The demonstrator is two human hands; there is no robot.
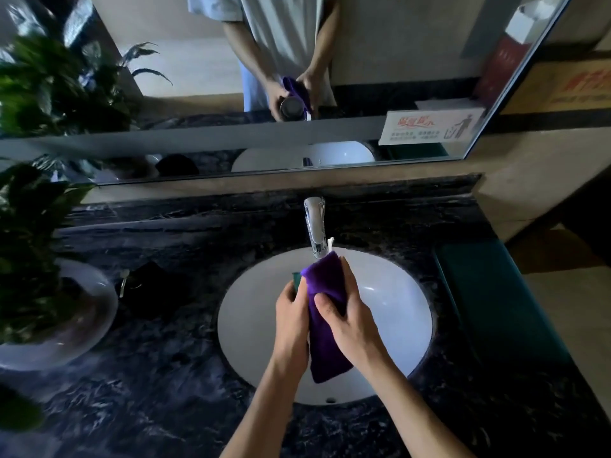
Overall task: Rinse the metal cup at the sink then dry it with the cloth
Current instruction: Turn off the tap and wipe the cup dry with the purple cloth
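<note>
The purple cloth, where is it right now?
In the head view the purple cloth is at centre, held between the left hand and right hand over the white sink, its top just below the faucet.

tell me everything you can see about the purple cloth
The purple cloth is deep violet, soft and fuzzy like microfibre, folded into a long strip. It is held over the white sink basin, just in front of the chrome tap, with its top end near the spout and its lower end hanging free between the wrists. The right hand presses it from the outside; the left hand grips from the other side. It seems wrapped around the cup, which stays almost hidden. A small white tag sticks up at its top.
</note>
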